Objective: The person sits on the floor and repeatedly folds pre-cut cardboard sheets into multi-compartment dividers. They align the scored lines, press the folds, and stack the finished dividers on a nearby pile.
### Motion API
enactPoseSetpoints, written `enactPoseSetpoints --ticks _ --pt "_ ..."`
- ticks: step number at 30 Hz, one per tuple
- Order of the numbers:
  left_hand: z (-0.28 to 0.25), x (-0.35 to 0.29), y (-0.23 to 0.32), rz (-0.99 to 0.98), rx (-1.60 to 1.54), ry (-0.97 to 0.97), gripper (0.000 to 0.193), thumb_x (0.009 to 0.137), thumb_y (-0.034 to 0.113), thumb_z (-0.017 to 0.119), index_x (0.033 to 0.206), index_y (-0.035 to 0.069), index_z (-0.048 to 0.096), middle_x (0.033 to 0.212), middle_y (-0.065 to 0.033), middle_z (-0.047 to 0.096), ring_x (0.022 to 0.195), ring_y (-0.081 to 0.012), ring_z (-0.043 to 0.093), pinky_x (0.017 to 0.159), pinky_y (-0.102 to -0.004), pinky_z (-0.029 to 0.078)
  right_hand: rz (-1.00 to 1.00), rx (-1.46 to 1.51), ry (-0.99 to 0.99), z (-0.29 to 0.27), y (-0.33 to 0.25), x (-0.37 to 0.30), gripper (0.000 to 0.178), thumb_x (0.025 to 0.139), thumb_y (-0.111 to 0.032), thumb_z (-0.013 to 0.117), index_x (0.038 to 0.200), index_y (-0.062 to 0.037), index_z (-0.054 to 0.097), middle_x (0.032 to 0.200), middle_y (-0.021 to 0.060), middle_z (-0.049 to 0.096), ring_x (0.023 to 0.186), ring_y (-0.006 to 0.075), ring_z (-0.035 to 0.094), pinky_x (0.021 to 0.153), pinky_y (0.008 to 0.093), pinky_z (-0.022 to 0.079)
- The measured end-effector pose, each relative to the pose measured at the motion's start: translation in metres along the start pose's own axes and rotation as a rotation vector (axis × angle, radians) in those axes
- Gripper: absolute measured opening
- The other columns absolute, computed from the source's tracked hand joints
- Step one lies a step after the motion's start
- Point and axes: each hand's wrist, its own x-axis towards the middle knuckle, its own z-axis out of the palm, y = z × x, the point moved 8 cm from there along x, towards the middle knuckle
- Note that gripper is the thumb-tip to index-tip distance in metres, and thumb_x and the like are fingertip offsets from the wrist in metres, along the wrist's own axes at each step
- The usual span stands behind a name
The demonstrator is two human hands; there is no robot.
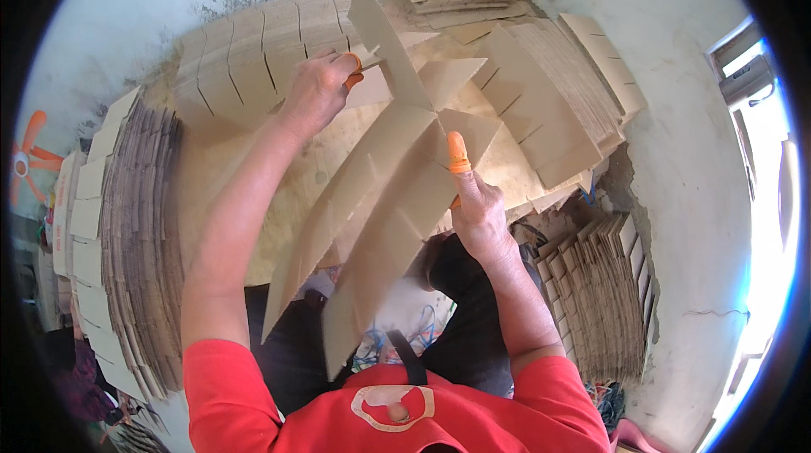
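Note:
In front of me is a partly interlocked cardboard divider (372, 191), with two long strips slanting toward my lap and shorter pieces crossing them near the far end. My left hand (319, 91), orange covers on its fingertips, is closed by the divider's far left side, pinching the end of a cross strip. On the near right side, my right hand (483, 221) grips a strip. Its thumb, in an orange cover, points up along the cardboard, while its other fingers are mostly hidden behind it.
Stacks of slotted cardboard strips surround the wooden board (224, 229): a far-left stack (253, 51), a left stack (139, 225), a right stack (549, 98) and a lower-right stack (596, 301). An orange fan (32, 157) stands at far left. The wall (693, 199) rises on the right.

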Motion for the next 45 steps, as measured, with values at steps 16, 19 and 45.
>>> enactPoseSetpoints --ticks 16,19,45 --pt "-0.007 0.002 0.018 -0.057 -0.009 0.001 0.018 0.072 0.001 0.075 0.079 0.0 0.058 0.074 -0.0149 0.062 0.074 -0.0329 0.063 0.063 -0.0432 0.049 -0.064 0.022 0.079 -0.02 -0.016 -0.018 0.082 0.074 0.011 0.052 0.151 -0.0098 0.033 0.079 0.0156 0.058 0.057 0.0345 0.059 0.051 0.0429 0.051" --pt "-0.006 0.0 0.016 -0.042 0.016 0.013 0.018 0.072 -0.001 0.074 0.08 0.0 0.058 0.075 -0.0155 0.063 0.074 -0.0329 0.063 0.063 -0.0425 0.05 -0.072 0.002 0.029 -0.016 -0.014 -0.019 0.081 0.075 0.01 0.052 0.151 -0.0098 0.033 0.078 0.0156 0.058 0.056 0.0338 0.059 0.05 0.0415 0.051" --pt "0.026 -0.009 0.011 -0.15 -0.062 -0.101 0.015 0.074 0.001 0.072 0.08 0.0 0.058 0.075 -0.0185 0.064 0.074 -0.0367 0.063 0.064 -0.046 0.05 0.005 0.023 -0.018 -0.009 0.007 -0.023 0.081 0.074 0.009 0.054 0.15 -0.0117 0.034 0.072 0.0144 0.055 0.057 0.0325 0.057 0.054 0.0404 0.05"
